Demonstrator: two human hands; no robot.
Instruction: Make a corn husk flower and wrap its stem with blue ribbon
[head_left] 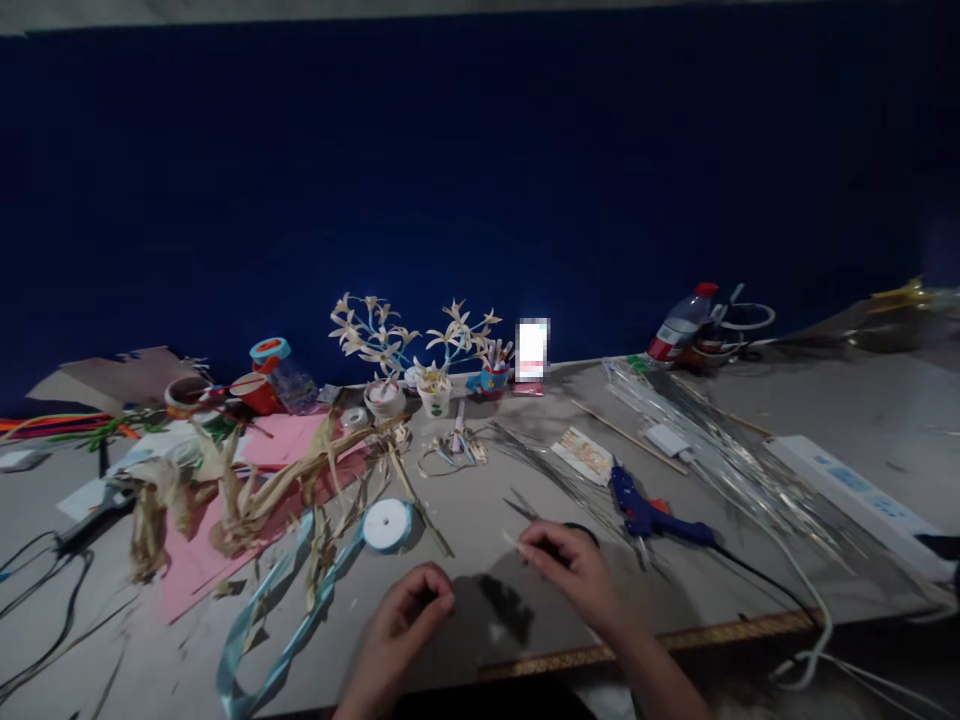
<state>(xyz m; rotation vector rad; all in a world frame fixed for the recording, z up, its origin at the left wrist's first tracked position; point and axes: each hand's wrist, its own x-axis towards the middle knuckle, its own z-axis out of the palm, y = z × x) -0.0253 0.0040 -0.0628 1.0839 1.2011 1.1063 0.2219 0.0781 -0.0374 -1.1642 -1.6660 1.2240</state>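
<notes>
My right hand [571, 568] is closed in a pinch on a small thin pale strip [511, 538], which pokes out to the left of the fingertips. My left hand [411, 620] is lower and to the left, fingers curled and thumb against the index finger; whether anything is between them I cannot make out. The two hands are apart. Scissors [520, 505] lie just beyond my right hand, which partly hides them. A roll of light blue ribbon [387, 525] lies beyond my left hand, its loose end [289, 655] trailing toward the front edge.
Dried husks [240, 505] lie over pink paper [199, 570] at left. Two potted pale flower stems [382, 398] [435, 395] stand behind, beside a lit phone [532, 350]. On the right are a blue glue gun [649, 515] with its cord, wires [742, 470] and a tilted bottle [681, 325].
</notes>
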